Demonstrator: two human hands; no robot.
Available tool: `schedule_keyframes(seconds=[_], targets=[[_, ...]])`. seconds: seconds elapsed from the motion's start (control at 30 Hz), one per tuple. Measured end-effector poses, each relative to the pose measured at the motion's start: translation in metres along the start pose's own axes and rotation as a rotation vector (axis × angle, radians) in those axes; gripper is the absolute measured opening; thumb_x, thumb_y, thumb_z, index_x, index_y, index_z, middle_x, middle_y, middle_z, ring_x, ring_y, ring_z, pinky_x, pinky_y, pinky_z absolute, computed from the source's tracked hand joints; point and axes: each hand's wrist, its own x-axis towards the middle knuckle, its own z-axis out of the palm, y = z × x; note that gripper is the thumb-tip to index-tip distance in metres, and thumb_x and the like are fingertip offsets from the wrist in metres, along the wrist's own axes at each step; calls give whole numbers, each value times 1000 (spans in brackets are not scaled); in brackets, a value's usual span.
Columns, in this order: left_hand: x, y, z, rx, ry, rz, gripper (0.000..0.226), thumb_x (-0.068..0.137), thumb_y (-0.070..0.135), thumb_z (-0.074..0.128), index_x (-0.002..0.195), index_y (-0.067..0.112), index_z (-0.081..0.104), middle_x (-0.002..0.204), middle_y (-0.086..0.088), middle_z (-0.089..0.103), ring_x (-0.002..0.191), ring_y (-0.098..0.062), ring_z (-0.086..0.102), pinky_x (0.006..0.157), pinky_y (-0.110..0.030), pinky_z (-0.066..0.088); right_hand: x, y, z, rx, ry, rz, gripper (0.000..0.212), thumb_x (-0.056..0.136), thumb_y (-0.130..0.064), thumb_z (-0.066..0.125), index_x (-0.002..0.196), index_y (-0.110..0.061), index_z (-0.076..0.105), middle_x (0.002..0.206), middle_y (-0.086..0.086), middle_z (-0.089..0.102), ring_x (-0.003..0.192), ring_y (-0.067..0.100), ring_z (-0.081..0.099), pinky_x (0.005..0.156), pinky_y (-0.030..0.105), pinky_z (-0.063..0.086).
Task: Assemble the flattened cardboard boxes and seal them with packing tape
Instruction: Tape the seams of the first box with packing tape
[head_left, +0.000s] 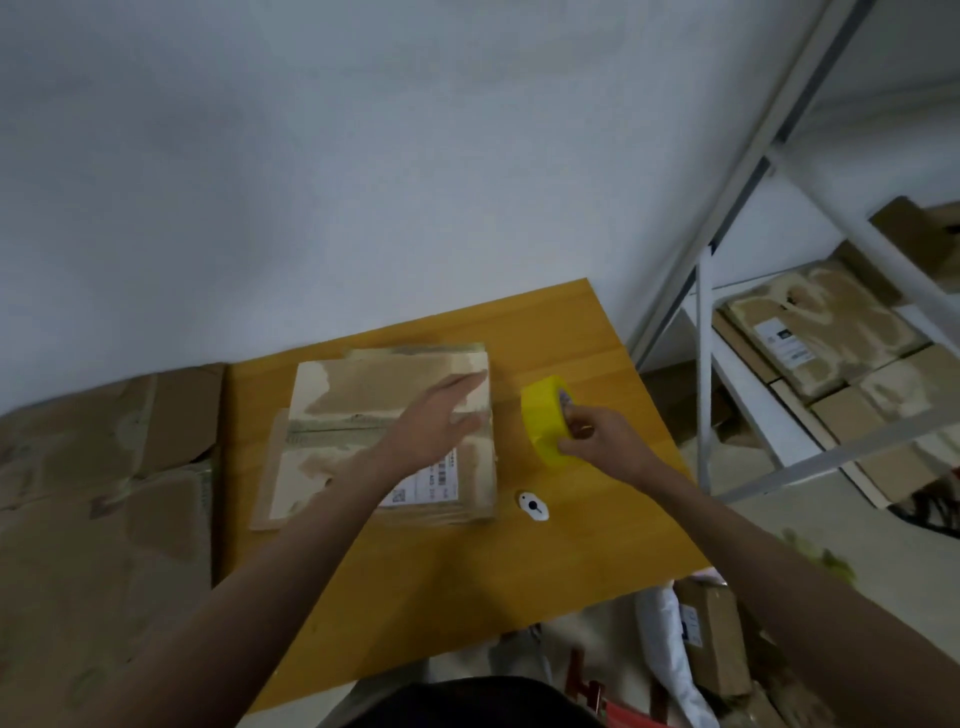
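- Bench (457, 582): orange-yellow wood-grain top, set against a plain white wall (311, 182); its far edge meets the wall.
- Stack of flattened cardboard boxes (363, 415): lying flat on the bench, left of centre, worn brown with pale torn patches and old tape across the middle.
- Shipping label (431, 483): white, on the top box near its right front corner; it carries a barcode and small print, too blurred for me to read.
- My left hand (436, 421): fingers straight and spread loosely, palm down over the right part of the stack; I cannot tell whether it touches the cardboard.
- Roll of packing tape (545, 415): yellow, standing on edge on the bench just right of the stack; a small printed patch shows on its core, illegible.
- My right hand (597, 441): fingers curled round the near side of the roll, gripping it.
- Small white object with a black mark (533, 505): on the bench, in front of the roll.
- More flattened cardboard (104, 493): left of the bench.
- Grey metal shelving (779, 260): on the right, holding brown boxes, one with a white label (782, 340), unreadable.
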Motion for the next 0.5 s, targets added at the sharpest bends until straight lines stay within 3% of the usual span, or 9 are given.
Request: schedule_keyframes(seconds=[0.2, 0.33, 0.5], targets=[[27, 34, -19, 8, 73, 97, 49, 103, 32, 50, 150, 19, 43, 152, -4, 45, 140, -23, 41, 113, -43, 36, 4, -44, -8, 140, 60, -153, 38, 84, -41, 65, 84, -4, 60, 82, 19, 59, 76, 40, 57, 63, 44, 42], [23, 41, -31, 10, 220, 194, 32, 102, 19, 54, 130, 8, 64, 128, -8, 57, 112, -25, 58, 97, -43, 46, 10, -60, -10, 161, 90, -185, 40, 82, -39, 66, 84, -1, 57, 82, 22, 58, 78, 43, 56, 65, 39, 42], [18, 38, -40, -18, 329, 211, 21, 95, 11, 64, 114, 10, 73, 106, -1, 61, 89, -17, 63, 84, -41, 53, 17, -73, -8, 167, 68, -178, 42, 81, -37, 66, 82, 2, 50, 82, 27, 51, 74, 42, 52, 67, 36, 37]])
